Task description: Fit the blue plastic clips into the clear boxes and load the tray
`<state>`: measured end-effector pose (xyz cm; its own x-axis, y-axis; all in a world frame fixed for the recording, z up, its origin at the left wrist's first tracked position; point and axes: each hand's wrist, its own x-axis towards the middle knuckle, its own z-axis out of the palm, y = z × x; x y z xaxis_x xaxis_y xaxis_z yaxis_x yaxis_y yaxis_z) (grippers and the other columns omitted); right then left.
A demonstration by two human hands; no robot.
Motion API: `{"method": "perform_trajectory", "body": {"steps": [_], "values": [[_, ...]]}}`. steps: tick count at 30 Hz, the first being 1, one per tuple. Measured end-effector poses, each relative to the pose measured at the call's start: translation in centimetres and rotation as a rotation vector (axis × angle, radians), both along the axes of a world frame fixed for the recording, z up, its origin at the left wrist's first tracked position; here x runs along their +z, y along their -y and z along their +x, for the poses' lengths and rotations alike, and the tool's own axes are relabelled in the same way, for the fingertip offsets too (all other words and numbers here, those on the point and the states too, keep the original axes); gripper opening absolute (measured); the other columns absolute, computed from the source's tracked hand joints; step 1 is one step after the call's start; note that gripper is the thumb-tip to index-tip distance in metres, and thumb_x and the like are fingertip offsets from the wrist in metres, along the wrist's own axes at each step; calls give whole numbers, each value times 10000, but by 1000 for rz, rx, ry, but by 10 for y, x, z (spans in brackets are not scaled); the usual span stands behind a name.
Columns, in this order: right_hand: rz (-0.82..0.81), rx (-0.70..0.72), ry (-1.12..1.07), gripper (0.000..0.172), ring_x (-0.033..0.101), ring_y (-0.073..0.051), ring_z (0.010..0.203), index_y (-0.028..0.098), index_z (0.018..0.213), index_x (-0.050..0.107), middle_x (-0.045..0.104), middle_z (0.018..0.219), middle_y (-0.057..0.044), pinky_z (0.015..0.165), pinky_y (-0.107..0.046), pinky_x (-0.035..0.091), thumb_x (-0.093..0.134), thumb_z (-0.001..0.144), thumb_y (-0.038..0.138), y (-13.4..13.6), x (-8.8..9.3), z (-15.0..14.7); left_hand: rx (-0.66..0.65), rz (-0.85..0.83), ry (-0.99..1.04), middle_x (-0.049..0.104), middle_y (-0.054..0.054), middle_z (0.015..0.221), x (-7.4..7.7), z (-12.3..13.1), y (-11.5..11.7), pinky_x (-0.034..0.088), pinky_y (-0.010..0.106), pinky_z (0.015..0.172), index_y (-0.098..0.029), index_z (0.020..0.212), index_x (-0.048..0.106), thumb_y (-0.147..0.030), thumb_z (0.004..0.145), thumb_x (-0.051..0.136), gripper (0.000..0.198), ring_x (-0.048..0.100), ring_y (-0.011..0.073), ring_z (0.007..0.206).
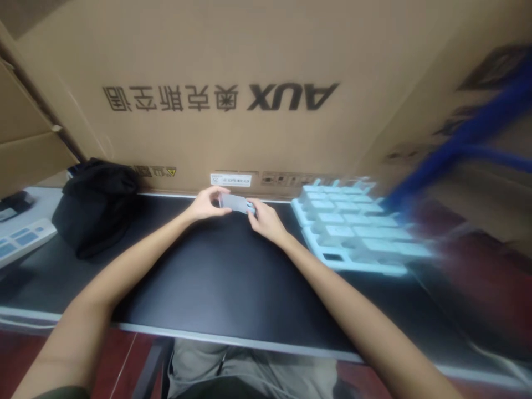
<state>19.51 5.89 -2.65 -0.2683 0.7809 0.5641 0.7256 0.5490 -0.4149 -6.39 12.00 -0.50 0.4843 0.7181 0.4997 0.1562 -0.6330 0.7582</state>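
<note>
Between my hands, above the far side of the black tabletop, is a small flat greyish rectangular piece (233, 203). My left hand (206, 203) grips its left end, thumb below and fingers above. At the other end my right hand (266, 219) pinches it, and a bit of light blue shows by those fingertips. The piece is too small and blurred for me to name its kind. Right of my right hand stands a light blue plastic tray (332, 265) with rows of raised blocks, smeared at its right side.
A large cardboard box (233, 138) with upside-down printing rises behind the table (224, 288). On the left lie a black cloth bundle (97, 205) and a white panel with blue keys (27, 241). A blue metal frame (457, 138) leans across the right.
</note>
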Motion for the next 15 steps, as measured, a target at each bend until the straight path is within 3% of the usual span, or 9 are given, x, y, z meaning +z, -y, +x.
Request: {"method": "perform_trajectory", "body": {"steps": [3,8,12,15], "values": [[-62,-24,-273,367,641,-183,692,181,1273,637,749,899,-50,738,-318,518,538,933,278,2,7,0,-85,-59,59,701,97,1115,1,14,11,596,385,907,-179,1100,632,-401,660,975,601,709,208,988],[-45,-102,-460,145,600,-155,617,224,951,615,703,790,-21,653,-298,503,598,874,346,6,22,-2,-96,-57,310,653,44,1088,3,39,12,590,309,839,-217,1077,531,-430,609,1000,696,686,161,937],[-62,-185,-651,236,647,-160,632,255,906,517,675,798,-8,650,-305,534,642,867,451,7,27,8,-34,-175,397,679,79,1173,6,47,2,596,375,968,-213,1162,547,-465,620,999,749,707,203,1047],[-100,-152,-838,342,674,-171,650,273,884,455,634,756,18,665,-321,566,662,876,544,12,30,15,-13,-239,386,695,127,1256,2,49,-2,565,460,1083,-190,1203,592,-489,636,986,753,698,260,1157]]}}
